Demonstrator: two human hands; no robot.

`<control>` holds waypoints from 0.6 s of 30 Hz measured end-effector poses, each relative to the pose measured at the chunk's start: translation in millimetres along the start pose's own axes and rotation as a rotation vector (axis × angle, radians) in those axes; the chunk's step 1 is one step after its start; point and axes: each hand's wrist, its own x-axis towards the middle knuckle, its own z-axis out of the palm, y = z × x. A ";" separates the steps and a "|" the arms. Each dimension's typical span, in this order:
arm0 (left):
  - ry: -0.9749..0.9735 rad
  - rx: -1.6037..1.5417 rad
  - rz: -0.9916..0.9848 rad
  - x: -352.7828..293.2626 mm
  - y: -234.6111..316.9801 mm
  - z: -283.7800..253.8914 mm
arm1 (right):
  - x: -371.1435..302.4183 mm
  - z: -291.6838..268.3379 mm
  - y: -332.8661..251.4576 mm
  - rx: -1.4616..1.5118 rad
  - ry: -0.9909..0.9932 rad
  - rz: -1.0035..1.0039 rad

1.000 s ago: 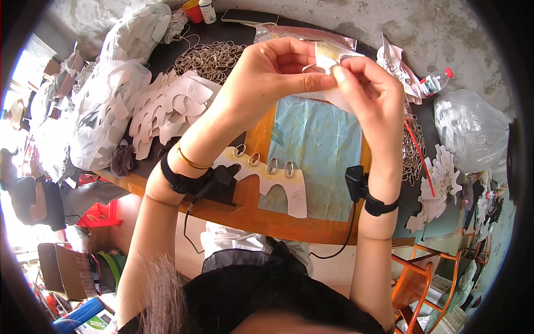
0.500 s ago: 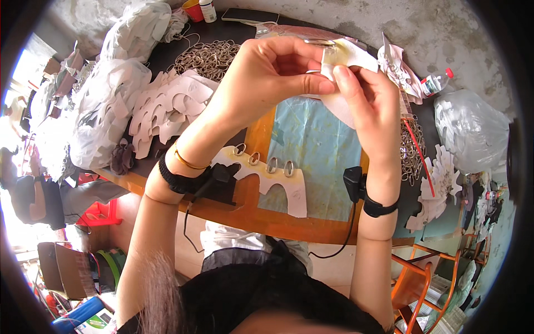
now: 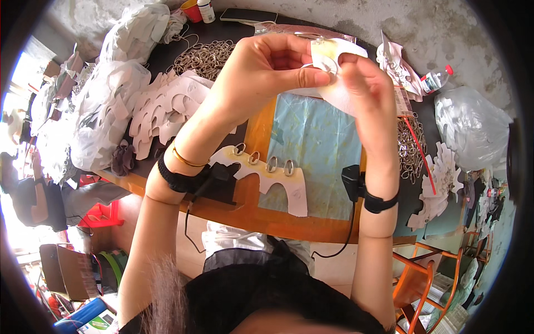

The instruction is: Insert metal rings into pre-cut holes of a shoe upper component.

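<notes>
Above the far side of the table, my left hand (image 3: 272, 69) pinches a white, yellow-stained cut piece (image 3: 325, 51) of sheet material, possibly leather. An oval metal ring (image 3: 309, 35) shows at its upper edge, by the left fingertips. My right hand (image 3: 370, 86) has its fingers curled at the piece's right side; its thumb is slightly blurred, and its exact grip is partly hidden. A small tab on the piece is folded beside the left thumb. Nearer me lies a similar scalloped piece (image 3: 283, 186), with several oval rings along its yellowed top edge.
A blue sheet (image 3: 317, 150) covers part of the brown-edged table. Heaps of metal rings (image 3: 204, 58) and stacked white pieces (image 3: 167, 106) lie left; more rings (image 3: 410, 147) and pieces (image 3: 436, 189) lie right. A red-capped bottle (image 3: 436, 80) and plastic bag (image 3: 473, 122) stand beyond.
Both hands have shifted slightly left with the piece. My right thumb has drawn back from the piece's front, leaving its yellowed surface and folded tab more visible.
</notes>
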 end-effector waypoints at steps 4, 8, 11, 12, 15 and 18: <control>-0.014 0.098 0.015 -1.3 -0.6 -2.1 | 2.0 -1.5 4.3 -0.154 -0.056 0.084; 0.027 0.277 0.061 -2.9 -4.9 0.5 | 0.1 7.7 13.8 -0.038 -0.001 -0.040; 0.038 0.394 0.143 -4.0 -4.9 7.1 | -0.1 7.9 18.9 0.275 0.043 0.161; 0.036 0.392 0.143 -3.2 -5.0 6.8 | 0.6 5.4 18.1 0.274 0.045 0.162; 0.014 0.152 0.031 0.8 -3.5 0.7 | 7.6 -15.5 20.8 0.336 -0.270 0.201; 0.028 -0.143 0.010 2.8 -5.0 -0.2 | 6.2 -15.7 -4.9 0.330 -0.198 0.206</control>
